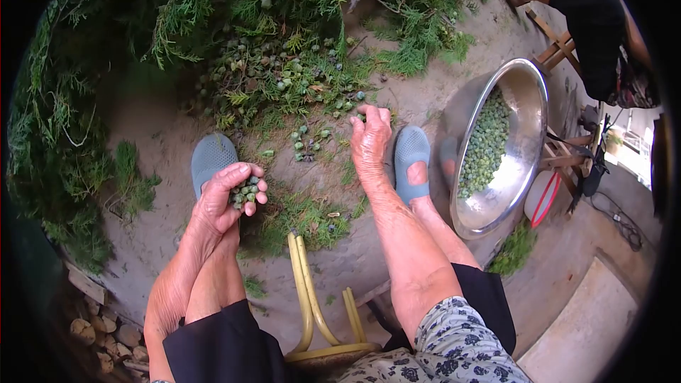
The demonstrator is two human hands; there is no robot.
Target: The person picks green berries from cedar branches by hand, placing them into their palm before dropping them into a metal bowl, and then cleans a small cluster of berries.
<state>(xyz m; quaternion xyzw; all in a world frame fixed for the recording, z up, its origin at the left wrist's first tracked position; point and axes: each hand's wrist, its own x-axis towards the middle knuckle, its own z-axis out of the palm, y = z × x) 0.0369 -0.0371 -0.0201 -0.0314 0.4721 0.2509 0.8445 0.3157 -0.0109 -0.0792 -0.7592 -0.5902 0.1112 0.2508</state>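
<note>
Feathery green conifer branches (124, 170) spread over bare grey-brown ground (135, 230) at the left, beside a person's left hand (218, 202), which was curled nearly closed, palm up, around a small heap of round, knobbly, blue-green cones (245, 193). The thumb lay over the top and the fingers were cupped beneath. The cones looked light, firm and more bumpy than slippery, likely to bear a gentle squeeze but apt to roll out through any gap between the fingers. More of them lay loose on the ground between the feet and among the sprigs beyond.

To the right, the right hand (372, 138) reached down to the edge of the litter, half closed, its fingertips at a green cone; whether it had hold of it could not be told. Each cone was best pinched around its middle by thumb and forefinger.

Farther right, a wide, shiny, silver metal basin (530, 152) held a deep mass of cones, smooth-walled and probably weighty, with its rolled rim the surest grip. Another person (587, 35) sat beyond.
</note>
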